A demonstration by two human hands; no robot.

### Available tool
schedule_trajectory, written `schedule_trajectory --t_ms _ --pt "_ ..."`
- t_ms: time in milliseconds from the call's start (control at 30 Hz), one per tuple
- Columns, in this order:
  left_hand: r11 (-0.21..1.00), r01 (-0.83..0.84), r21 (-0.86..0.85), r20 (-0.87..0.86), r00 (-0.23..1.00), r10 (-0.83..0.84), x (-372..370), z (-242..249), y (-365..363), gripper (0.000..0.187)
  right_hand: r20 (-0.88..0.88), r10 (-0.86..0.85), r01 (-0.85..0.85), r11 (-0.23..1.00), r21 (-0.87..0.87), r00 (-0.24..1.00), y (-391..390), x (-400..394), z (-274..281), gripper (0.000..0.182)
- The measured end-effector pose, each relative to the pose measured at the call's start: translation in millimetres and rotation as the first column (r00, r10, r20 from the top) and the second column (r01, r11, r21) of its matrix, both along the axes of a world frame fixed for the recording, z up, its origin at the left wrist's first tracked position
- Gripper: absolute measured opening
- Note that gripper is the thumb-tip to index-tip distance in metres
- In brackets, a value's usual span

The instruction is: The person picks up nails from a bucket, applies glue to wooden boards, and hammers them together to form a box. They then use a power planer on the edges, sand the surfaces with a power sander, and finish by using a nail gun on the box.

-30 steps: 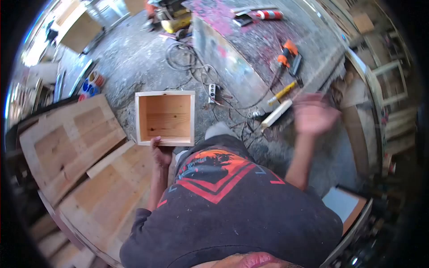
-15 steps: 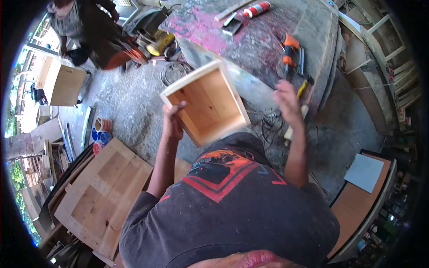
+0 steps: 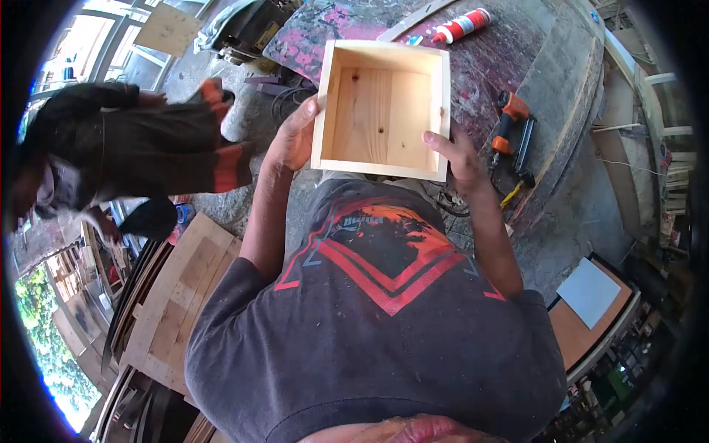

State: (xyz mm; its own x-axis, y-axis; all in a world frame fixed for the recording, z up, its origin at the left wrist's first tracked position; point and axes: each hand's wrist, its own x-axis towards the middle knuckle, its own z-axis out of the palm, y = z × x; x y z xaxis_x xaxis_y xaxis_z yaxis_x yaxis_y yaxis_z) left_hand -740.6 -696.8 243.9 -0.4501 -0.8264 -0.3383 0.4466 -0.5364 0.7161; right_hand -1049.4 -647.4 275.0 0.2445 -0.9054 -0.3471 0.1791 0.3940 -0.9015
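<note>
An open-topped wooden box (image 3: 380,122) of pale, knotty wood is held up in front of my body, its hollow side facing me. My left hand (image 3: 297,136) grips its left wall, with the thumb near the outer edge. On the opposite side, my right hand (image 3: 461,156) has its thumb over the lower right rim and its fingers behind the wall, partly hidden. Beyond the box is the paint-stained worktable (image 3: 557,55). An orange and black nail gun (image 3: 511,125) lies there, close to my right hand.
A red and white bottle (image 3: 465,24) lies on the worktable beside a wooden strip (image 3: 417,18). At left, another person (image 3: 140,148) stands bent near stacked wooden panels (image 3: 181,295). A white sheet (image 3: 588,293) rests on a brown board at lower right.
My right hand, free before, has come to the box and now grips its right side. The box has turned more upright and shifted. The other person has come nearer on the left.
</note>
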Motion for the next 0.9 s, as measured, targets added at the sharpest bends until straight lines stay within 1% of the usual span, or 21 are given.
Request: schedule_trajectory --t_ms 33,133,233,267,367,400,500,533,633,667,767,800,900 --pt "1.000 0.006 0.006 -0.049 0.999 -0.006 3 -2 -15 0.084 -0.068 -0.013 0.009 0.999 -0.054 0.998 -10 2 11 0.073" --pt "0.994 0.065 -0.083 -0.080 0.994 -0.071 8 1 -58 0.090 -0.261 -0.056 0.002 0.979 -0.203 0.964 -39 9 36 0.076" --pt "0.980 0.164 -0.115 -0.114 0.978 -0.177 12 8 -101 0.097 -0.314 -0.119 0.023 0.956 -0.291 0.942 -55 18 62 0.076" --pt "0.965 0.216 -0.149 -0.127 0.964 -0.235 13 8 -118 0.100 -0.348 -0.163 0.040 0.942 -0.335 0.923 -59 21 65 0.076" --pt "0.920 0.314 -0.236 -0.100 0.933 -0.345 19 14 -167 0.107 -0.339 -0.296 0.156 0.910 -0.385 0.893 -74 40 83 0.075" --pt "0.909 0.329 -0.257 -0.116 0.923 -0.367 19 20 -182 0.112 -0.340 -0.332 0.187 0.900 -0.394 0.880 -79 41 76 0.070" --pt "0.863 0.396 -0.315 -0.034 0.903 -0.427 23 33 -222 0.112 -0.217 -0.427 0.348 0.880 -0.322 0.878 -98 55 74 0.065" --pt "0.862 0.399 -0.313 -0.055 0.898 -0.436 22 38 -232 0.110 -0.228 -0.467 0.386 0.863 -0.326 0.854 -105 62 75 0.060" --pt "0.830 0.486 -0.273 -0.032 0.858 -0.513 22 54 -255 0.108 -0.221 -0.534 0.469 0.836 -0.285 0.816 -119 63 60 0.058" --pt "0.820 0.481 -0.311 -0.001 0.862 -0.506 22 63 -258 0.101 -0.246 -0.548 0.477 0.828 -0.295 0.799 -123 66 61 0.056" --pt "0.790 0.561 -0.246 0.056 0.822 -0.566 28 50 -277 0.100 -0.228 -0.538 0.466 0.831 -0.304 0.812 -136 74 69 0.057" --pt "0.783 0.576 -0.235 0.067 0.813 -0.578 31 47 -280 0.093 -0.201 -0.534 0.471 0.834 -0.288 0.821 -139 75 63 0.059" --pt "0.807 0.570 -0.156 0.116 0.822 -0.558 37 38 -285 0.084 -0.213 -0.492 0.445 0.865 -0.232 0.844 -146 73 58 0.060"
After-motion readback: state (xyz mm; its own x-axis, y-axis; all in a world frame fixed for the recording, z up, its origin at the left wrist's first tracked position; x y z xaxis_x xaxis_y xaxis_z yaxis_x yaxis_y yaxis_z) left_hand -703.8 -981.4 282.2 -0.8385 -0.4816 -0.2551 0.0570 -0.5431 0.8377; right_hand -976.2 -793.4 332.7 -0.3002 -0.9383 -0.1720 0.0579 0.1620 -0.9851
